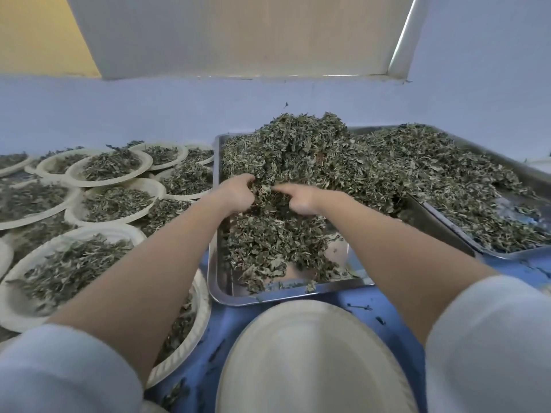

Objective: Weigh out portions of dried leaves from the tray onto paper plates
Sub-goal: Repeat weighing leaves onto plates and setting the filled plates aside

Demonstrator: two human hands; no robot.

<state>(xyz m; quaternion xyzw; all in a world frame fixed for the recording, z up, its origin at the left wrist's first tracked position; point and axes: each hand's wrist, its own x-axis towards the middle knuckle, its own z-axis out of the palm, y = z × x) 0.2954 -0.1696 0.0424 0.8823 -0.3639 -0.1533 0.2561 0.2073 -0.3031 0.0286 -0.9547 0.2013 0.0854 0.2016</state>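
A steel tray (238, 296) in the middle holds a heap of dried green leaves (298, 150). Both my hands reach into the heap side by side. My left hand (237, 193) has its fingers curled into the leaves and grips a clump. My right hand (299, 199) also curls round leaves, its forefinger stretched toward the left hand. A bare paper plate (310, 353) sits in front of the tray, right below my arms.
Several paper plates with leaf portions (113, 169) crowd the left side, overlapping. A second steel tray of leaves (465, 192) lies at the right, partly over the first. Loose leaf bits dot the blue table (226, 323). A wall stands close behind.
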